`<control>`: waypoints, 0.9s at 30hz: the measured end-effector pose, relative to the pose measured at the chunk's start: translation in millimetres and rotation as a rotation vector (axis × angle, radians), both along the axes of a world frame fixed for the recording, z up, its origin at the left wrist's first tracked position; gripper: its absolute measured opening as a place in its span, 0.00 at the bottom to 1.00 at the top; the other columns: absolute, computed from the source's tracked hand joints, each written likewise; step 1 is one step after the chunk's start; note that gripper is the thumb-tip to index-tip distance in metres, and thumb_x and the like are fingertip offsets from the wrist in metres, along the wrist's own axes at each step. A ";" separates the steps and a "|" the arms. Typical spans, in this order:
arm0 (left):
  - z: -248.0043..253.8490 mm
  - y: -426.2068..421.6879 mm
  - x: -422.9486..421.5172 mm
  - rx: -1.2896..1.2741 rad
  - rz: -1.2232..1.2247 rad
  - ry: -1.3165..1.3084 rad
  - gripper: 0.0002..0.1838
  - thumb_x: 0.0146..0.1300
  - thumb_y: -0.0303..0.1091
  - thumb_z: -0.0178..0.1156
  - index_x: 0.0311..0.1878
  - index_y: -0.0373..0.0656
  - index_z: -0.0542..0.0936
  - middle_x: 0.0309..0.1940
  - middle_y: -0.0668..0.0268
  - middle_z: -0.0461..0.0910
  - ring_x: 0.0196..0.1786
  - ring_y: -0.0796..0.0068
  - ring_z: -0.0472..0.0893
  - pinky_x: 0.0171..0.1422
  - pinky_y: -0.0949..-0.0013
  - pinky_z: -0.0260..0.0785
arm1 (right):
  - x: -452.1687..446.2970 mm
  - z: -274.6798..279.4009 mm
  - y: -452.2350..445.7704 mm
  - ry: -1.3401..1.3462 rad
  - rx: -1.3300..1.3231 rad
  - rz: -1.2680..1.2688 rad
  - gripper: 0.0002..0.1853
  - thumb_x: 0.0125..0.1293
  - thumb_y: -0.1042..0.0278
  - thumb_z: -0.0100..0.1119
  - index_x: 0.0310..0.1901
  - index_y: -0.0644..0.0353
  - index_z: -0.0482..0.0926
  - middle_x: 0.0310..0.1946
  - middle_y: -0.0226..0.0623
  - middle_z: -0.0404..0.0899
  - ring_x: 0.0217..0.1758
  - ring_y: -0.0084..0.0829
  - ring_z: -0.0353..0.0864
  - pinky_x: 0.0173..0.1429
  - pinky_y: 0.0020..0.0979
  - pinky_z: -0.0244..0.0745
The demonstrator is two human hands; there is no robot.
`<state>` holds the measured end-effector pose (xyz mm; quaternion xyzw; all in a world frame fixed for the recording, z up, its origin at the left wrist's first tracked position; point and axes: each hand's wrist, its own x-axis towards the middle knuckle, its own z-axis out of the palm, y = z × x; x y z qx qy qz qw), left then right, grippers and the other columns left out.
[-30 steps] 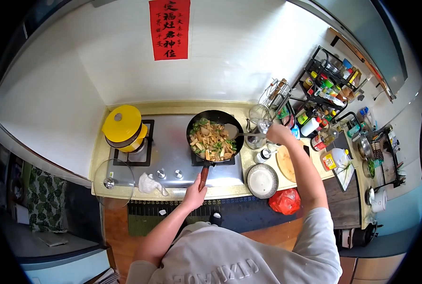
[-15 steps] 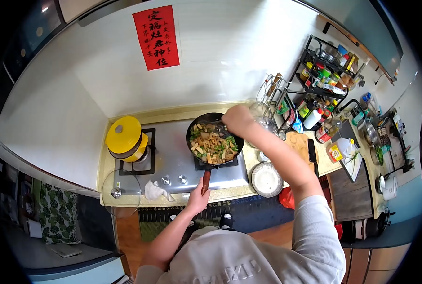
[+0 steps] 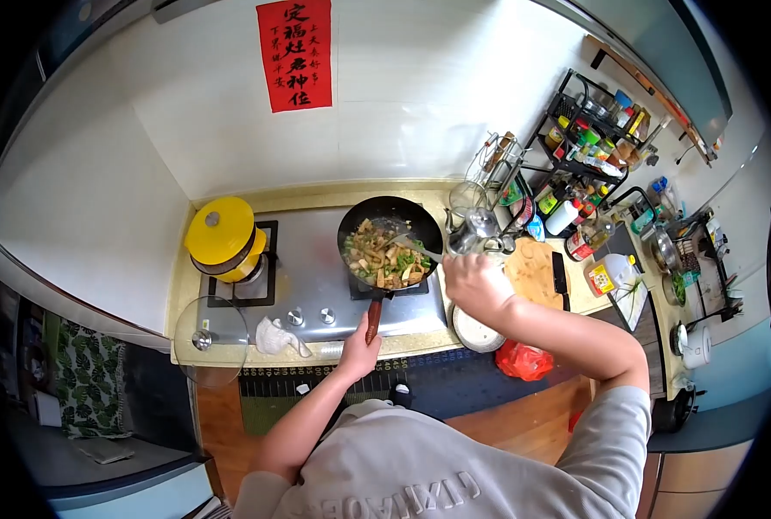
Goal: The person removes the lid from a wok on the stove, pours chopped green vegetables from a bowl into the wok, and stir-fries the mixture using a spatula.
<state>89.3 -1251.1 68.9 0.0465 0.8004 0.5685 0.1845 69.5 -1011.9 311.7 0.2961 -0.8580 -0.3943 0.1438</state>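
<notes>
A: how's the light?
B: pretty bright tbh. Soft glare on the pale wall point(image 3: 420, 121), dull sheen on the stove point(image 3: 303, 259) right down to its front edge, murky around the leafy cloth point(image 3: 91, 381).
A: and sharpness?
B: red sign point(image 3: 295, 56) is crisp enough, bottles point(image 3: 563, 218) go mushy. Total fisheye though: black corners, and the cupboard point(image 3: 684, 65) upper right is bowed.

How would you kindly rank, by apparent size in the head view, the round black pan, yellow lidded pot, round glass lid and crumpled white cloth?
1. Black pan
2. Yellow pot and glass lid, too alike to rank
3. White cloth
</notes>
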 end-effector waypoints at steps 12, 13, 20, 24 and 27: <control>-2.2 -0.4 -0.8 0.016 -0.012 0.037 0.39 0.73 0.33 0.56 0.82 0.46 0.51 0.30 0.61 0.79 0.22 0.74 0.76 0.28 0.65 0.72 | -1.7 71.3 -34.6 -0.372 0.059 -0.272 0.06 0.62 0.67 0.62 0.29 0.50 0.87 0.29 0.29 0.86 0.32 0.28 0.86 0.32 0.32 0.75; -2.4 -0.5 -0.9 0.021 -0.013 0.027 0.39 0.73 0.33 0.56 0.82 0.47 0.51 0.30 0.61 0.79 0.22 0.74 0.76 0.28 0.65 0.72 | -0.4 59.4 -37.7 -0.387 0.105 -0.284 0.06 0.63 0.66 0.61 0.31 0.50 0.88 0.30 0.30 0.87 0.34 0.28 0.87 0.33 0.33 0.76; -2.6 -0.9 0.1 0.001 -0.002 0.002 0.39 0.73 0.33 0.56 0.82 0.48 0.51 0.30 0.61 0.79 0.22 0.73 0.77 0.28 0.65 0.73 | 40.1 -13.0 5.2 -0.634 -0.168 -0.428 0.13 0.67 0.69 0.56 0.49 0.63 0.83 0.42 0.40 0.87 0.49 0.34 0.87 0.46 0.32 0.83; -4.9 -0.6 0.9 -0.022 -0.013 0.061 0.39 0.73 0.33 0.56 0.82 0.48 0.51 0.30 0.61 0.80 0.22 0.73 0.77 0.28 0.65 0.73 | 44.7 -75.4 20.7 -0.665 -0.265 -0.548 0.28 0.70 0.73 0.50 0.70 0.70 0.67 0.42 0.47 0.84 0.41 0.37 0.88 0.41 0.32 0.84; -3.4 -1.5 1.3 -0.022 -0.016 0.030 0.39 0.73 0.33 0.57 0.82 0.49 0.51 0.30 0.61 0.80 0.22 0.73 0.77 0.28 0.65 0.74 | 32.5 -109.6 16.0 -0.603 -0.414 -0.594 0.29 0.68 0.75 0.50 0.71 0.72 0.65 0.44 0.50 0.84 0.42 0.39 0.89 0.42 0.33 0.85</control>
